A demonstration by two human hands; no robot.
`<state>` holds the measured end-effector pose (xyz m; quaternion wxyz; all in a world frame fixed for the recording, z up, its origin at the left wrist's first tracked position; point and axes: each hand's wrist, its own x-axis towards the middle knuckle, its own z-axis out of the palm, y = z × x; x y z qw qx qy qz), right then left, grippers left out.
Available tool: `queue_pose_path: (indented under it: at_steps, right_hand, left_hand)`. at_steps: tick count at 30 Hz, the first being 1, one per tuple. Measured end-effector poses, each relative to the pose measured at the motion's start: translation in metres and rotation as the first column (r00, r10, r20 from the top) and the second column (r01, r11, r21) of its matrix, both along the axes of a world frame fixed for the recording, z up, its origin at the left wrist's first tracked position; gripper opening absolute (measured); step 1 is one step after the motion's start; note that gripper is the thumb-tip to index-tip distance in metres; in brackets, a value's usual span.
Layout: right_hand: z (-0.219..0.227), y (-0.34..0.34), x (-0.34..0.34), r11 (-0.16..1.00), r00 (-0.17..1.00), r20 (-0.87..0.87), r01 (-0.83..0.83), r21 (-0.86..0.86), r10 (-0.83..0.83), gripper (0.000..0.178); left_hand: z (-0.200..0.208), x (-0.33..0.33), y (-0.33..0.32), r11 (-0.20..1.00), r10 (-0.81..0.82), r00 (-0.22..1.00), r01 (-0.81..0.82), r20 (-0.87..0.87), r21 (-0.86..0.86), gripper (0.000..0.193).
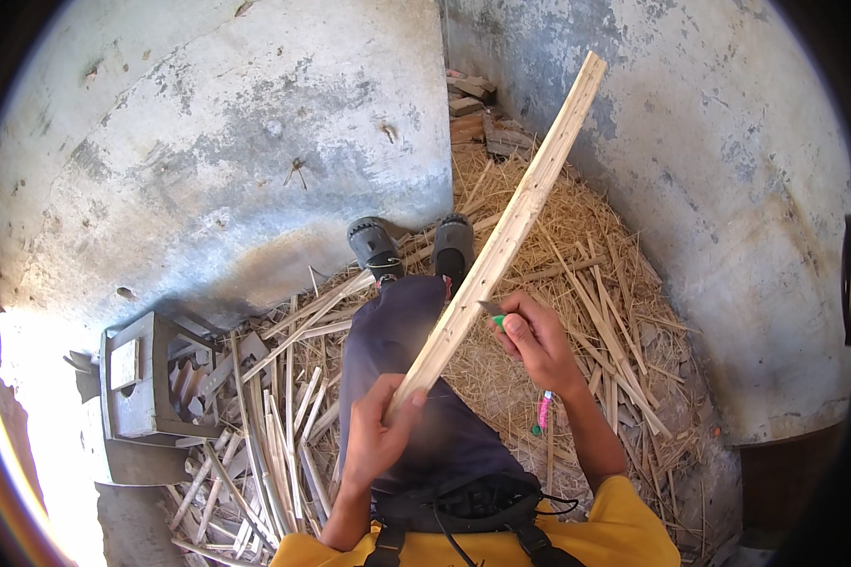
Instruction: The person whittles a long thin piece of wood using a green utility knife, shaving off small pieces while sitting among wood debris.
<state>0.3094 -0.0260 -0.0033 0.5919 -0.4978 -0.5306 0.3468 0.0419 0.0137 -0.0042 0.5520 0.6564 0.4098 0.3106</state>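
Squarely, the right hand (537,342) is closed around a small knife (499,322) with a smooth green handle and a thin dark blade, while the left hand (376,425) grips the lower end of a long wooden strip (515,222). The strip is pale, straight-grained and flat-sided, dotted along its length with small dark marks; it slants up and to the right from the left hand, over the dark trousers (397,350). The left thumb lies along the strip's right edge; the right fingers are curled, with the blade tip just beside the wood — whether it touches, I cannot tell. In all: one knife, one strip, two hands and two dark shoes (373,244). Farther out, dry straw (586,217) covers the floor, split sticks (279,444) lie heaped at left — too many to count — near one boxy grey object (137,416), with flaking, grey-white walls (255,123) behind.
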Motion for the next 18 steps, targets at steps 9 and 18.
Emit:
queue_pose_path:
  at_steps: [9,18]
  right_hand:
    - [0.018,-0.006,-0.011,0.962,0.782,0.561,0.217,0.163,-0.271,0.022]
    - [0.03,-0.001,-0.005,0.994,0.868,0.486,0.088,0.059,-0.105,0.027]
  left_hand:
    - [-0.001,0.0,-0.004,0.987,0.092,0.994,-0.083,-0.058,0.134,0.031]
    - [-0.002,-0.004,-0.006,0.988,0.12,0.99,-0.111,-0.079,0.111,0.025]
